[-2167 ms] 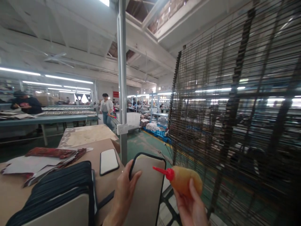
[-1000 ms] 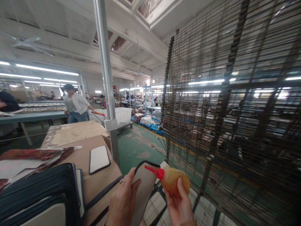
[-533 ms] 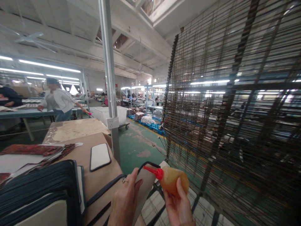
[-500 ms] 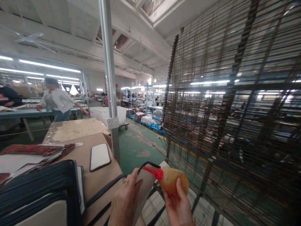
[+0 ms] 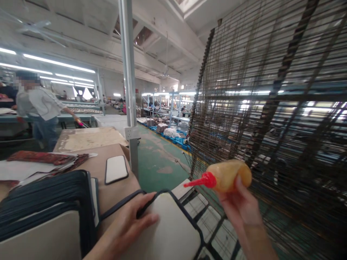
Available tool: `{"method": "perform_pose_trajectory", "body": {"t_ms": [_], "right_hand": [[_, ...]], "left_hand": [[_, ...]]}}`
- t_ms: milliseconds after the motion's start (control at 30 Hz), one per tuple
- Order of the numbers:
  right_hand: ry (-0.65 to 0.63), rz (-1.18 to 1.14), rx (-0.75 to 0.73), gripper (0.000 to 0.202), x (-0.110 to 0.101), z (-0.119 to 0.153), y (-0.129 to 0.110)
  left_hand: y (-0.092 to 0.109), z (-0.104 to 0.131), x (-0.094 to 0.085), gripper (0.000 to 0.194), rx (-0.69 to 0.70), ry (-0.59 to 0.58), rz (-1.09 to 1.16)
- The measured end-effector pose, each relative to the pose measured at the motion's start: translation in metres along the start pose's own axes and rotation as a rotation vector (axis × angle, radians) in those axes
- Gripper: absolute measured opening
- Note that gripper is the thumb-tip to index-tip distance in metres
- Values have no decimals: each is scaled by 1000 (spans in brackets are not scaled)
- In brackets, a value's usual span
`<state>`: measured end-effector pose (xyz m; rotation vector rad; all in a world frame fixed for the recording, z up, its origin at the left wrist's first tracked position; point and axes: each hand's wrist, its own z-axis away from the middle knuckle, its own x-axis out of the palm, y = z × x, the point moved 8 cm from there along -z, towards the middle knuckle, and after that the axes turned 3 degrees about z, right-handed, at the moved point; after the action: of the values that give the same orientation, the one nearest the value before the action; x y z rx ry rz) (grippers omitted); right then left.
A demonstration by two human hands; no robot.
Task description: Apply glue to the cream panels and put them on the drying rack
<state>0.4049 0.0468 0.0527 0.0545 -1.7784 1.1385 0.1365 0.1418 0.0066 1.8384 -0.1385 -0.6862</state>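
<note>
My left hand (image 5: 135, 222) grips the left edge of a pale panel with dark edging (image 5: 173, 227), its thumb lying on the pale face. In my right hand (image 5: 241, 206) is a squeeze bottle (image 5: 229, 175) of yellowish liquid, held sideways with its red nozzle pointing left above the panel's far edge. The tip is apart from the panel. A thick stack of dark-edged panels (image 5: 48, 202) stands at the left. Farther back on the brown-topped table (image 5: 114, 195) lies one small dark-edged panel (image 5: 116, 169).
A tall wire rack (image 5: 244, 90) rises on the right, with pale panels on its lower grid (image 5: 208, 216). A metal post (image 5: 128, 90) stands past the table. Dark red patterned material (image 5: 40, 157) lies at the left. A person (image 5: 40, 104) in a light jacket is beyond the table.
My right hand has carried the bottle up and right, away from the panel. The panel is turned so its pale face shows. The person in the light jacket has shifted left in view.
</note>
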Motion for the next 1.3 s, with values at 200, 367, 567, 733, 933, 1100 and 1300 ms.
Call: {"method": "perform_pose_trajectory", "body": {"t_ms": [200,367,567,733,933,1100,1300], "right_hand": [[-475,148,57,43,40,-2,1],[-721,213,88,44,62,8,8],[-828,260,100,46,78,16,9],[-828,268,112,49,74,16,13],[-752,242,251,50,48,17,28],[-532,122,305,43,14,7,30],[-286,-67,339,35,-10,7,38]], "left_hand": [[33,34,16,55,-153,-372,144],[33,55,-10,55,-272,-178,-20],[37,73,-15,52,-327,-174,-64],[47,72,-15,49,-251,-167,5],[53,60,-14,50,-183,-239,100],[30,43,-26,52,-158,-144,137],[8,17,-46,53,-93,219,274]]}}
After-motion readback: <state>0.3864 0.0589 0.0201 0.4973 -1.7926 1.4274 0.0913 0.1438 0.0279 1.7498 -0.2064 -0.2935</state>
